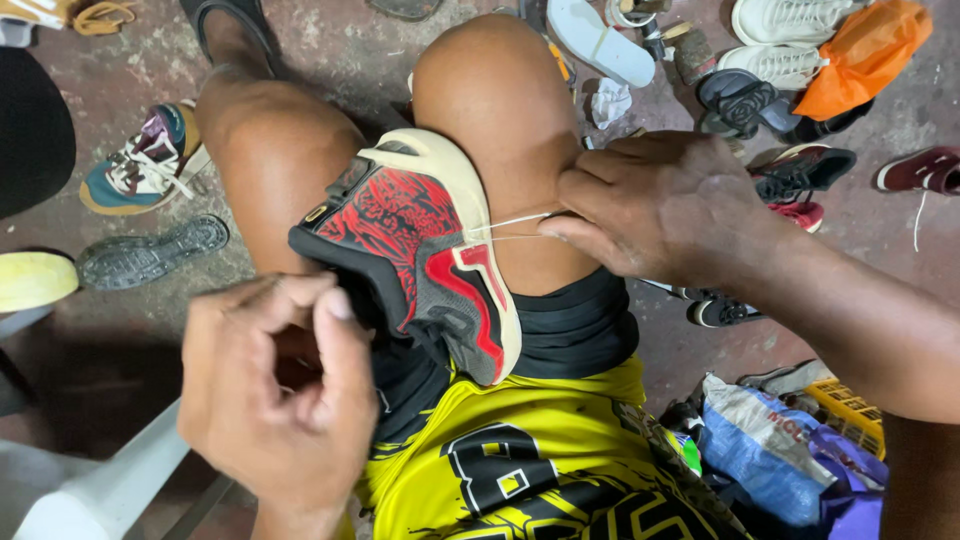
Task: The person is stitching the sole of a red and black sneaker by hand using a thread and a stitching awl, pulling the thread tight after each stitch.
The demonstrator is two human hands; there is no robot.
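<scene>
A red and black sneaker [415, 250] with a cream sole is wedged between my bare knees, sole edge turned up. A pale thread [510, 226] runs from the sole's edge to my right hand [660, 205], which pinches it taut against my right knee. My left hand [275, 385] is curled closed just below the shoe's heel, near the thread's other side; what it pinches is hidden by the fingers. I wear black shorts and a yellow jersey [540, 460].
Many loose shoes lie on the stained concrete floor: a teal sneaker [140, 165], a grey sole [150, 255], white sneakers [790, 20], a black sandal [740, 100], a maroon shoe [920, 168]. An orange bag [865, 55], blue bags [780, 450], and a white plastic chair [100, 490] are nearby.
</scene>
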